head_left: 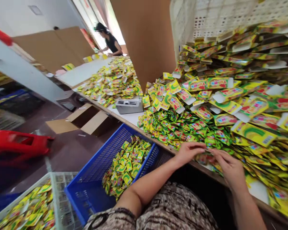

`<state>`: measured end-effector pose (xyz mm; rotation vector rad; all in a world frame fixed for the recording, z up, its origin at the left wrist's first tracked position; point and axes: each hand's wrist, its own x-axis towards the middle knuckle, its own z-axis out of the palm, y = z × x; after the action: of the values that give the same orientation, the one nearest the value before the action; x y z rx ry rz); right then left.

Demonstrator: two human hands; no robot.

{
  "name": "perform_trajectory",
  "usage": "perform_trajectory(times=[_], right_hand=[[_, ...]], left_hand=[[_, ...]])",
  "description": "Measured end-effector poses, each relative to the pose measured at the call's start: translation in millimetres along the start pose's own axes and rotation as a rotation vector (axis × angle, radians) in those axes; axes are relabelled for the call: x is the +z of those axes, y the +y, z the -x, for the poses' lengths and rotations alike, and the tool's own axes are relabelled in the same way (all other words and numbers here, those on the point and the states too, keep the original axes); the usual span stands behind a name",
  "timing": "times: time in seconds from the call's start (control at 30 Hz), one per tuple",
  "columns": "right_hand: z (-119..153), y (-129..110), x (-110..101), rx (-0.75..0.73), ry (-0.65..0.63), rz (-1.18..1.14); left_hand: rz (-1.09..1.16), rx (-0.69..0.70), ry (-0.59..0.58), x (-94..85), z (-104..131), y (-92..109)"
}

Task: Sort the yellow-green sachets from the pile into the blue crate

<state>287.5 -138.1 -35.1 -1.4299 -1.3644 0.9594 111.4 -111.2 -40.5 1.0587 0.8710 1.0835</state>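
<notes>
A thin item, identity unclear, is pinched at four o'clock by the nearly closed fingers of the left hand and right hand — probably light, flexible, best held by its ends; sachets are heaped at eleven.

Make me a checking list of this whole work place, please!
Surface: white tabletop, mostly covered.
Things at hand: small green-yellow packets and heaped open-ended boxes.
Clutter: grey holder on the tabletop; opened carton on the floor.
Hands: left and right meet at something thin, too small to tell.
Cables: nothing seen.
Surroundings: blue crate holding packs; another person farther off.
</notes>
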Motion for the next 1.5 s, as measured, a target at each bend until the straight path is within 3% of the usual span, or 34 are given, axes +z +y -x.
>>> perform_trajectory(times=[0.13, 0.2, 0.33, 0.5, 0.7, 0.8, 0.9, 0.93, 1.0, 1.03, 1.1, 1.2, 1.27, 1.33, 1.4, 1.43, 1.5], right_hand=[[-2.7, -4.8, 8.3, 0.147, 0.040, -0.149], [-2.0, -4.8, 12.6, 0.129, 0.092, -0.137], [4.2, -5.3, 15.5, -0.038, 0.142, -0.024], [24.0, 3.6, 19.3, -0.224, 0.188, 0.167], [46.8, 23.8, 32.8, -0.391, 0.218, 0.371], [44.6, 18.6, 22.2, -0.440, 0.190, 0.372], [33.9, 16.2, -14.3, -0.319, 0.183, 0.408], [29.4, 18.7, -30.2, -0.218, 0.249, 0.470], [21.1, 28.2, -59.8, -0.002, 0.201, 0.690], [17.7, 33.8, -70.9, 0.069, 0.166, 0.786], [13.0, 43.2, -82.2, 0.129, 0.138, 0.941], [10.9, 46.9, -77.0, 0.140, 0.121, 1.105], [11.7, 44.2, -69.3, 0.161, 0.089, 1.163], [13.3, 41.6, -64.6, 0.173, 0.055, 1.178], [14.7, 41.3, -64.1, 0.170, 0.039, 1.185], [15.0, 42.2, -64.8, 0.162, 0.037, 1.186], [14.5, 45.3, -66.4, 0.140, 0.043, 1.182]], left_hand=[[-0.162, 0.060, 0.045, 3.7, 0.4, -2.6], [-0.194, 0.086, 0.032, 4.1, -2.2, -4.4], [-0.364, 0.216, -0.009, 0.2, -7.1, -4.8], [-0.528, 0.389, -0.144, -12.2, -0.2, -5.5], [-0.625, 0.615, -0.245, -21.6, 7.0, -25.7], [-0.625, 0.695, -0.272, -16.9, 5.0, -32.4], [-0.594, 0.598, -0.156, -16.8, 6.0, -20.3], [-0.559, 0.545, -0.068, -21.6, 8.2, -11.8], [-0.478, 0.422, 0.090, -43.2, 16.6, 7.9], [-0.460, 0.341, 0.114, -60.5, 23.0, 17.0], [-0.528, 0.100, 0.031, -105.9, 40.6, 27.8], [-0.836, -0.362, -0.132, -186.7, 77.2, 19.0], [-1.100, -0.594, -0.048, -233.0, 103.1, 3.2], [-1.297, -0.744, 0.082, -259.6, 122.5, -8.1], [-1.289, -0.771, 0.093, -258.1, 128.7, -7.4], [-1.207, -0.728, 0.040, -246.1, 125.7, -2.3], [-0.976, -0.544, -0.126, -203.4, 107.4, 12.6]])
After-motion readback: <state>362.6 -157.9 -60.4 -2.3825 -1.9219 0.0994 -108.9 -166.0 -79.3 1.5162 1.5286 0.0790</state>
